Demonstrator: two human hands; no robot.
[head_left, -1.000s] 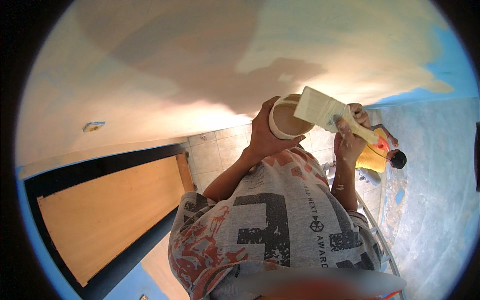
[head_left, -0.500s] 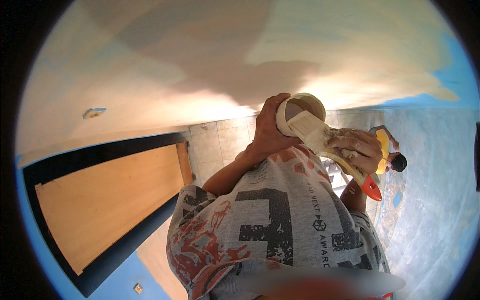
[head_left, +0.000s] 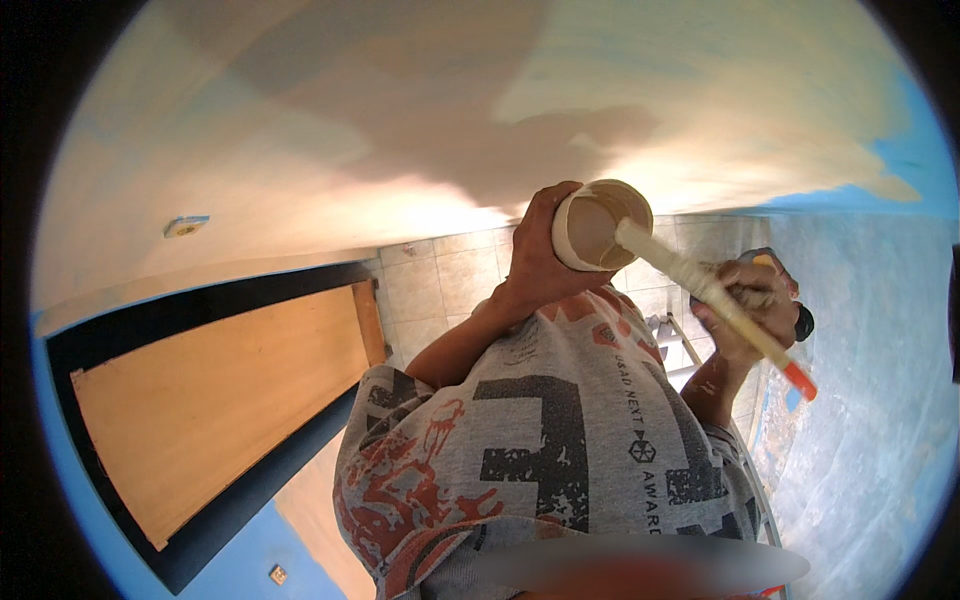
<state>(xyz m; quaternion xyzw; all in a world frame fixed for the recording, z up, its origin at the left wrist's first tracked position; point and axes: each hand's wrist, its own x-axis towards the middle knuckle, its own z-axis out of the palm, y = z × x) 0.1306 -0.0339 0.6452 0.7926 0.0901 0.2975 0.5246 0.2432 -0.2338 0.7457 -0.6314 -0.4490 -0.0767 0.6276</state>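
In front of my chest, my left hand is wrapped round the side of an off-white round tub. Its mouth is tilted so that pale paint shows inside. My right hand, spotted with paint, grips a paintbrush with a yellowish handle and a red end. The brush is seen nearly edge-on and slightly blurred. Its coated bristles overlap the tub's right rim; whether they touch it I cannot tell. A black rounded thing shows just beyond my right hand, mostly hidden.
A wall coated in beige paint rises close ahead, with blue patches at the right. A wall box sits at the left above a dark-framed wooden panel. Floor tiles and part of a ladder appear below.
My right hand has moved right and turned the brush from flat to edge-on, drawing its bristles toward the tub's right rim. The tub has barely shifted in my left hand.
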